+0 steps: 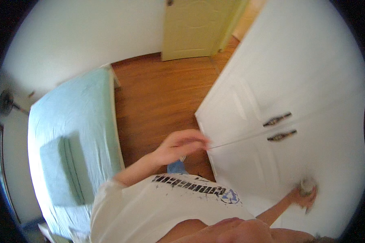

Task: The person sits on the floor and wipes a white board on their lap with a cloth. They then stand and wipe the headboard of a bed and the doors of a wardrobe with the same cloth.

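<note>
My left hand (182,145) is raised in front of my white T-shirt (176,200), blurred, its thumb and fingers somewhat apart with nothing visible between them. In the picture its fingertips overlap the lower edge of a white wardrobe (240,145); whether they touch it I cannot tell. At the lower right, my right hand (305,197) grips a small greyish rounded object (307,184), too blurred to name, close to the wardrobe's front. Two dark ornate handles, an upper one (277,119) and a lower one (282,135), flank the seam between the wardrobe doors, which are closed.
A bed (88,100) with a pale blue-green sheet stands to the left, bearing a pillow or folded bedding (60,173). Beyond it is a dark fan (6,102). Wooden flooring (158,97) runs to a yellowish door (194,30) beside a doorway.
</note>
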Demonstrator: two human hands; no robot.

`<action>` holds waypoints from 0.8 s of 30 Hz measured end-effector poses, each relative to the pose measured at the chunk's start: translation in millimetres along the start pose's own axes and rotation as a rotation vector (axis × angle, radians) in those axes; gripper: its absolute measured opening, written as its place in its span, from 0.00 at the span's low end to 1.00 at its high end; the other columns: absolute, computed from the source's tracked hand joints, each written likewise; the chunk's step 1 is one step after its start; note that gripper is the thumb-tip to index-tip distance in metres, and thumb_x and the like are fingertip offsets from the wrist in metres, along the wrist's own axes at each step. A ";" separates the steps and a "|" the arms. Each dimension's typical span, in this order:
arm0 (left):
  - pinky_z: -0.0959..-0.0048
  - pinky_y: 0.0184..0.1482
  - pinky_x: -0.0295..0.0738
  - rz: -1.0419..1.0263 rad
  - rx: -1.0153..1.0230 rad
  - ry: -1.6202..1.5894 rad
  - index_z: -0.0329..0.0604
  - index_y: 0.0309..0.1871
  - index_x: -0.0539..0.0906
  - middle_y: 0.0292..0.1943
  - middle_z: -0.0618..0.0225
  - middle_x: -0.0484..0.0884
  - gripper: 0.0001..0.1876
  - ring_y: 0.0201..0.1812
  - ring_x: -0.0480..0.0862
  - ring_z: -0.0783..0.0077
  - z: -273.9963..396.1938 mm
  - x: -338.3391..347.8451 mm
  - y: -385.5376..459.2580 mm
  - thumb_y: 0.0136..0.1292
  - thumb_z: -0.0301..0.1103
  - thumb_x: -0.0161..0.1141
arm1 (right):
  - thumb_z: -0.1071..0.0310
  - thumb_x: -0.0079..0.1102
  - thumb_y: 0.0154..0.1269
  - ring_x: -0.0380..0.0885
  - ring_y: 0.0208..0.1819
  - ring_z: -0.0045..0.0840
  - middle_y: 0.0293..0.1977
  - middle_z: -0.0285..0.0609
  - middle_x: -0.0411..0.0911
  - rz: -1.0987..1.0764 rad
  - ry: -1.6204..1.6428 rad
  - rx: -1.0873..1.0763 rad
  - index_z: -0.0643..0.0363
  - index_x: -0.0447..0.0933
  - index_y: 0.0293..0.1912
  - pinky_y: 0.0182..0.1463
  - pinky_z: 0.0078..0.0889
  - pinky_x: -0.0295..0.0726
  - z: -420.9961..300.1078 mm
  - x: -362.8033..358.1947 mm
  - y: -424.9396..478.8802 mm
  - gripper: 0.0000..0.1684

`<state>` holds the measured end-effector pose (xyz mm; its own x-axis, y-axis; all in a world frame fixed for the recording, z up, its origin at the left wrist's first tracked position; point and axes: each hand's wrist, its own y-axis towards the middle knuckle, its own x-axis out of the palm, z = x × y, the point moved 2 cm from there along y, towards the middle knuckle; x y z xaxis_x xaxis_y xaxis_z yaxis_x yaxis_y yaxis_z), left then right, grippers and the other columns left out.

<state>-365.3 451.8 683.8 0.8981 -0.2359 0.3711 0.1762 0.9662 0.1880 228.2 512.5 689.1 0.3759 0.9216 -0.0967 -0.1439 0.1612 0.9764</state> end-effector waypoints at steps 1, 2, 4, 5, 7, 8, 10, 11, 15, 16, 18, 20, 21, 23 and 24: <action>0.66 0.58 0.71 -0.223 0.097 -0.100 0.33 0.51 0.80 0.49 0.59 0.82 0.14 0.54 0.79 0.66 30.0 17.4 27.6 0.74 0.35 0.51 | 0.63 0.78 0.42 0.72 0.55 0.38 0.51 0.40 0.77 0.016 -0.010 -0.006 0.47 0.80 0.51 0.57 0.46 0.68 -12.2 -8.8 -7.4 0.32; 0.66 0.58 0.70 -0.432 0.085 -0.268 0.31 0.49 0.80 0.48 0.58 0.82 0.16 0.54 0.78 0.65 50.2 33.9 54.1 0.74 0.37 0.51 | 0.62 0.78 0.42 0.72 0.55 0.38 0.51 0.41 0.77 0.017 -0.009 -0.006 0.48 0.79 0.51 0.57 0.47 0.68 -19.1 -7.2 -12.1 0.32; 0.73 0.50 0.78 -0.740 0.237 -0.458 0.33 0.53 0.78 0.48 0.62 0.82 0.12 0.49 0.81 0.73 75.3 66.2 98.9 0.72 0.29 0.54 | 0.61 0.78 0.43 0.72 0.55 0.38 0.51 0.41 0.77 0.018 0.021 0.011 0.48 0.79 0.51 0.57 0.47 0.68 -42.9 -1.3 -12.6 0.31; 0.73 0.48 0.77 -0.806 0.091 -0.656 0.32 0.51 0.78 0.45 0.63 0.82 0.12 0.46 0.80 0.73 89.8 79.3 111.9 0.71 0.30 0.57 | 0.61 0.77 0.43 0.73 0.55 0.38 0.51 0.41 0.77 0.011 0.024 0.006 0.49 0.79 0.51 0.57 0.47 0.69 -51.7 -0.9 -9.1 0.31; 0.74 0.45 0.76 -0.917 -0.010 -0.972 0.31 0.50 0.77 0.43 0.63 0.82 0.11 0.44 0.80 0.73 107.7 96.9 133.5 0.69 0.28 0.57 | 0.59 0.77 0.44 0.73 0.55 0.38 0.51 0.42 0.77 0.014 0.041 0.010 0.50 0.79 0.51 0.57 0.48 0.69 -67.4 5.8 0.7 0.31; 0.75 0.44 0.76 -0.945 0.022 -1.091 0.31 0.50 0.77 0.43 0.62 0.82 0.10 0.44 0.81 0.73 103.9 114.6 147.2 0.68 0.25 0.54 | 0.59 0.77 0.44 0.73 0.54 0.38 0.51 0.42 0.77 0.009 0.059 0.019 0.50 0.78 0.51 0.57 0.48 0.69 -71.7 16.4 0.9 0.32; 0.76 0.39 0.80 -0.897 -0.107 -1.093 0.34 0.47 0.78 0.40 0.62 0.82 0.10 0.41 0.83 0.74 94.1 116.0 175.4 0.64 0.26 0.58 | 0.57 0.76 0.44 0.73 0.54 0.38 0.51 0.42 0.77 0.016 0.087 0.056 0.51 0.78 0.51 0.57 0.48 0.69 -87.6 37.8 4.5 0.32; 0.76 0.38 0.80 -0.868 -0.127 -1.055 0.34 0.48 0.78 0.40 0.62 0.82 0.11 0.40 0.83 0.73 91.0 111.8 185.0 0.63 0.25 0.58 | 0.57 0.76 0.45 0.73 0.54 0.38 0.50 0.42 0.77 0.018 0.100 0.070 0.51 0.78 0.51 0.57 0.49 0.70 -95.2 48.8 3.7 0.32; 0.78 0.36 0.80 -0.970 -0.091 -1.074 0.32 0.49 0.76 0.40 0.62 0.82 0.14 0.39 0.83 0.72 69.0 92.5 224.0 0.58 0.21 0.59 | 0.54 0.75 0.46 0.73 0.54 0.39 0.50 0.43 0.77 0.040 0.064 0.083 0.53 0.77 0.52 0.57 0.49 0.70 -108.7 57.5 22.6 0.32; 0.78 0.36 0.80 -1.021 -0.037 -1.091 0.31 0.49 0.76 0.40 0.61 0.82 0.15 0.39 0.83 0.71 64.1 86.8 231.9 0.57 0.20 0.60 | 0.54 0.75 0.46 0.74 0.54 0.39 0.50 0.43 0.77 0.047 0.064 0.091 0.53 0.77 0.52 0.57 0.50 0.71 -115.6 60.8 26.0 0.32; 0.77 0.36 0.80 -0.948 -0.021 -1.116 0.30 0.49 0.75 0.40 0.61 0.82 0.16 0.40 0.84 0.71 70.1 75.2 239.8 0.56 0.19 0.61 | 0.52 0.75 0.47 0.74 0.54 0.39 0.50 0.44 0.77 0.065 0.065 0.109 0.54 0.77 0.52 0.57 0.50 0.71 -129.2 67.7 35.3 0.33; 0.76 0.37 0.81 -0.941 -0.043 -1.200 0.30 0.49 0.75 0.40 0.61 0.82 0.16 0.40 0.84 0.71 80.9 62.0 246.0 0.56 0.19 0.62 | 0.51 0.74 0.47 0.74 0.53 0.39 0.50 0.44 0.77 0.089 0.053 0.122 0.55 0.77 0.52 0.57 0.50 0.71 -140.0 73.1 48.8 0.33; 0.76 0.37 0.81 -0.973 -0.064 -1.272 0.30 0.49 0.75 0.41 0.61 0.83 0.16 0.41 0.84 0.71 85.5 55.6 248.2 0.56 0.19 0.62 | 0.50 0.74 0.47 0.74 0.53 0.39 0.50 0.44 0.77 0.109 0.052 0.126 0.55 0.76 0.52 0.57 0.51 0.71 -146.3 76.1 60.5 0.34; 0.76 0.38 0.82 -0.998 -0.064 -1.337 0.30 0.49 0.75 0.41 0.60 0.83 0.16 0.41 0.84 0.71 93.7 39.5 252.6 0.57 0.19 0.63 | 0.49 0.74 0.48 0.74 0.53 0.39 0.50 0.45 0.77 0.153 0.054 0.140 0.56 0.76 0.52 0.57 0.51 0.72 -161.1 85.2 84.5 0.34; 0.76 0.38 0.82 -0.996 -0.039 -1.327 0.30 0.49 0.75 0.42 0.60 0.83 0.16 0.41 0.84 0.71 98.7 30.4 254.3 0.57 0.19 0.63 | 0.49 0.74 0.48 0.74 0.53 0.39 0.49 0.45 0.77 0.180 0.059 0.150 0.56 0.76 0.52 0.57 0.51 0.72 -169.8 90.5 99.4 0.34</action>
<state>-333.0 680.1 832.6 -0.5079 -0.6206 0.5974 0.4614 0.3896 0.7971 92.5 671.9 744.6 0.3022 0.9503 0.0743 -0.0646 -0.0574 0.9963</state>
